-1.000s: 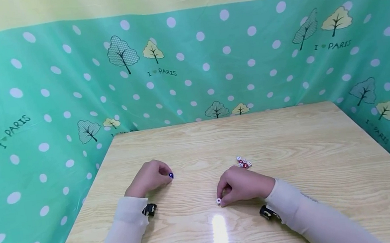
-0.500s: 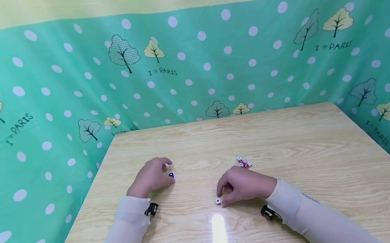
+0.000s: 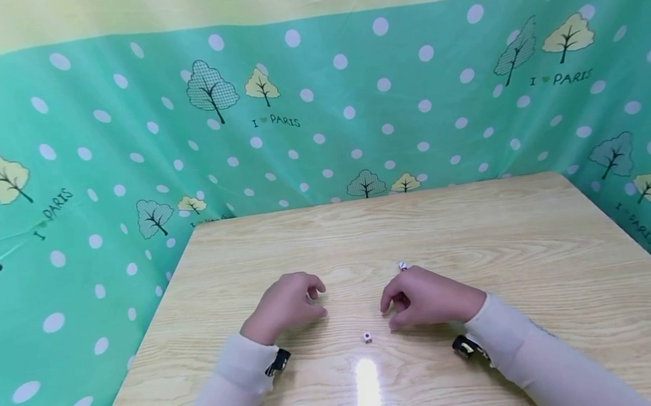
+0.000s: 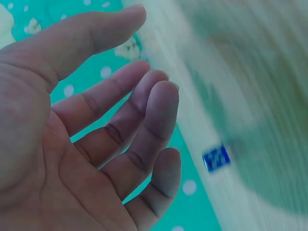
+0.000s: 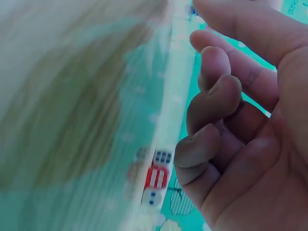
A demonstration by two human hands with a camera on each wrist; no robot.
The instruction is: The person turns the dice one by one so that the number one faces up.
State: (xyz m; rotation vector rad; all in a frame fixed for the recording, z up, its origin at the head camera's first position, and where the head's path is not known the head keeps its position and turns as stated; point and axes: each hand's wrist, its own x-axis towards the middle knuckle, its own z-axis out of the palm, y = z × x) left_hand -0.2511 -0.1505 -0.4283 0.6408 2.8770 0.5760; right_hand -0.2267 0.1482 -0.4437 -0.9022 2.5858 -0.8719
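My left hand (image 3: pixel 291 304) hovers left of the table's middle with thumb and fingers apart and nothing between them. In the left wrist view a blue die (image 4: pixel 216 159) lies on the table beyond the fingertips; the hand hides it in the head view. A white die (image 3: pixel 367 337) sits on the wood, between the two hands and nearer the front. Just right of that die is my right hand (image 3: pixel 423 299), its fingers loosely curled and empty. Behind it are more dice, mostly hidden in the head view; the right wrist view shows a red die (image 5: pixel 157 177) among white ones.
Both hands are over a light wooden table (image 3: pixel 282 241). A green dotted curtain (image 3: pixel 320 157) hangs along its back and sides. Glare (image 3: pixel 368 392) shines on the front of the tabletop. Dark wrist cameras are strapped under both sleeves.
My left hand has let go of the blue die and moved right. The right hand has released the white die and drawn away to the right, covering most of the grouped dice.
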